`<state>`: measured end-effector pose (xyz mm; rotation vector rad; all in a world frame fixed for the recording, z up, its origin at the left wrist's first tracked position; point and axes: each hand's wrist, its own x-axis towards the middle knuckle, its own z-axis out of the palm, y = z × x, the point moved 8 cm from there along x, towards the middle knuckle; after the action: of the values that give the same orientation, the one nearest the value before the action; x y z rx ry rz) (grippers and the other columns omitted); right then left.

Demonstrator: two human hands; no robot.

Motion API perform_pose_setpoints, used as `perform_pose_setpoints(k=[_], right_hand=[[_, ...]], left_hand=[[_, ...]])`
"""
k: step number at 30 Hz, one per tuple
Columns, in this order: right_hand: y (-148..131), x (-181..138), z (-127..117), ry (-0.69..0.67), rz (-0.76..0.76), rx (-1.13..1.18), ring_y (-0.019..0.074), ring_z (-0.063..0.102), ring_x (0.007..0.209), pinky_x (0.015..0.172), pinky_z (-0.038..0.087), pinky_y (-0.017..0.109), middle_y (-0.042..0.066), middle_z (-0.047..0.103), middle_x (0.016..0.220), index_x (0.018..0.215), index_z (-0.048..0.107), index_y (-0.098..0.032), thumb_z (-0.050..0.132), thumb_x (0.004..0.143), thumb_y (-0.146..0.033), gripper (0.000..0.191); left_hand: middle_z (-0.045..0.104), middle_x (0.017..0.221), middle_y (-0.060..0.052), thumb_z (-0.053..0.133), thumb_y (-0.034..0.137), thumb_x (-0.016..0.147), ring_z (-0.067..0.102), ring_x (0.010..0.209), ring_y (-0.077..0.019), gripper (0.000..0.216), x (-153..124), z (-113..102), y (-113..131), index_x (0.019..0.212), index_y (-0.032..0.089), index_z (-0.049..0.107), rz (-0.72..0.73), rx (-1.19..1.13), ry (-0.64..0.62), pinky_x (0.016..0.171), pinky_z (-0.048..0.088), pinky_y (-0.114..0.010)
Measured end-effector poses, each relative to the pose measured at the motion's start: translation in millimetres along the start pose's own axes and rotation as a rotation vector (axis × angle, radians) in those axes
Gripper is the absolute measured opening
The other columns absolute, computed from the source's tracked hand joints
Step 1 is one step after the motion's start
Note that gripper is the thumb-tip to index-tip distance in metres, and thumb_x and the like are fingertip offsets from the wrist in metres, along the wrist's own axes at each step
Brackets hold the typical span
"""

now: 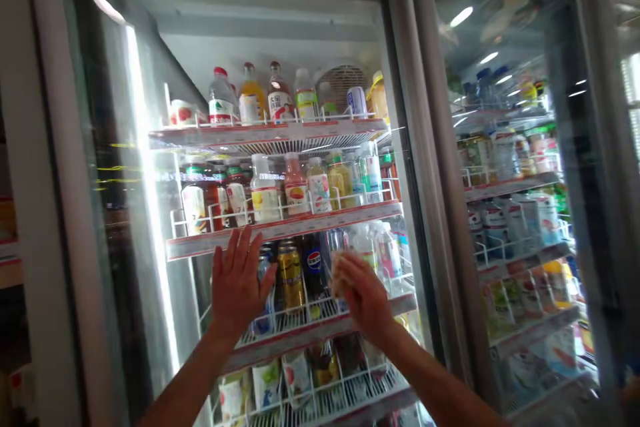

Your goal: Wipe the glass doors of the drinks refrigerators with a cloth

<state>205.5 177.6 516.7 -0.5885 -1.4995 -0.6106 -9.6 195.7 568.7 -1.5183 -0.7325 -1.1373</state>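
My left hand [239,280] is raised with its fingers stretched out, palm toward the glass door [135,267] of a lit drinks fridge. It appears to rest flat on the glass. To its right, my right hand [367,297] is closed around a crumpled, pale cloth [343,273] held up to the same pane. Behind the glass, between the two hands, stand a gold can [291,277] and a dark bottle with a Pepsi label [314,263].
Wire shelves [285,223] inside hold rows of bottles, cans and cartons. A grey metal frame [425,147] divides this door from a second glass door [500,47] on the right, with more stocked shelves behind it. Lights reflect in the panes.
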Motion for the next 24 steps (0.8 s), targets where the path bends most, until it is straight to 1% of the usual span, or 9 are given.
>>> perform_pose_setpoints(k=[3,7,9,11,13,15,20,22,24], right_hand=[[32,18,-30,0.269,0.259,-0.058,0.0166,0.062,0.082,0.074,0.053,0.034,0.006,0.064,0.098,0.112,0.053,-0.02,0.051,0.079,-0.019,0.033],[61,55,-52,0.507,0.276,-0.33,0.0271,0.049,0.117,0.096,0.039,0.056,0.011,0.055,0.122,0.104,0.059,-0.019,0.046,0.083,-0.023,0.025],[46,61,-26,0.422,0.189,-0.38,0.027,0.036,0.129,0.102,0.034,0.055,0.012,0.044,0.135,0.123,0.05,-0.019,0.04,0.087,-0.021,0.038],[15,55,16,0.207,0.038,-0.403,0.0258,0.027,0.135,0.106,0.032,0.051,0.012,0.034,0.143,0.137,0.036,-0.02,0.04,0.088,-0.02,0.049],[-9,45,49,-0.015,-0.108,-0.436,0.0266,0.021,0.138,0.107,0.03,0.049,0.009,0.028,0.147,0.137,0.037,-0.026,0.043,0.087,-0.019,0.05],[-6,47,50,-0.069,-0.116,-0.49,0.0271,0.024,0.137,0.106,0.03,0.05,0.005,0.027,0.148,0.131,0.044,-0.032,0.043,0.088,-0.018,0.046],[40,73,-7,0.292,0.225,-0.618,0.0313,0.025,0.135,0.1,0.032,0.057,0.011,0.019,0.15,0.141,0.029,-0.026,0.035,0.089,-0.017,0.054],[24,66,12,0.173,0.114,-0.59,0.0301,0.019,0.138,0.104,0.03,0.053,0.01,0.014,0.152,0.144,0.022,-0.025,0.038,0.089,-0.019,0.058],[-1,49,45,-0.072,-0.086,-0.544,0.0276,0.017,0.139,0.107,0.028,0.049,0.005,0.015,0.152,0.143,0.024,-0.03,0.042,0.088,-0.022,0.058]], left_hand=[[0.036,0.143,-0.012,0.051,0.033,0.084,0.023,0.138,-0.0223,0.067,0,-1,1,0.142,0.017,0.023,0.012,-0.013,0.015,0.112,0.016,-0.043],[0.038,0.142,-0.012,0.051,0.033,0.083,0.023,0.137,-0.0217,0.065,0,-3,1,0.141,0.017,0.027,-0.013,-0.054,0.04,0.113,0.015,-0.043],[0.039,0.141,-0.012,0.051,0.032,0.083,0.023,0.137,-0.0211,0.063,0,-4,1,0.14,0.017,0.028,-0.02,-0.077,0.049,0.113,0.014,-0.042],[0.039,0.141,-0.012,0.052,0.031,0.083,0.023,0.137,-0.0205,0.062,0,-6,2,0.14,0.017,0.03,-0.017,-0.095,0.056,0.114,0.014,-0.042],[0.039,0.141,-0.012,0.051,0.031,0.083,0.024,0.137,-0.0199,0.061,0,-7,1,0.139,0.018,0.03,-0.019,-0.113,0.065,0.114,0.014,-0.041],[0.039,0.141,-0.012,0.051,0.031,0.083,0.024,0.137,-0.0199,0.061,-1,-7,1,0.139,0.017,0.03,-0.024,-0.131,0.062,0.113,0.015,-0.041],[0.039,0.141,-0.012,0.052,0.031,0.082,0.024,0.137,-0.0223,0.062,-3,-1,0,0.139,0.016,0.032,-0.033,-0.147,0.037,0.113,0.016,-0.044],[0.037,0.142,-0.012,0.052,0.03,0.082,0.024,0.137,-0.0227,0.063,-3,-2,1,0.139,0.016,0.03,-0.013,-0.144,0.052,0.113,0.016,-0.044],[0.036,0.143,-0.011,0.05,0.03,0.082,0.025,0.137,-0.0224,0.063,-4,-5,1,0.14,0.017,0.028,0.01,-0.152,0.062,0.113,0.016,-0.044]])
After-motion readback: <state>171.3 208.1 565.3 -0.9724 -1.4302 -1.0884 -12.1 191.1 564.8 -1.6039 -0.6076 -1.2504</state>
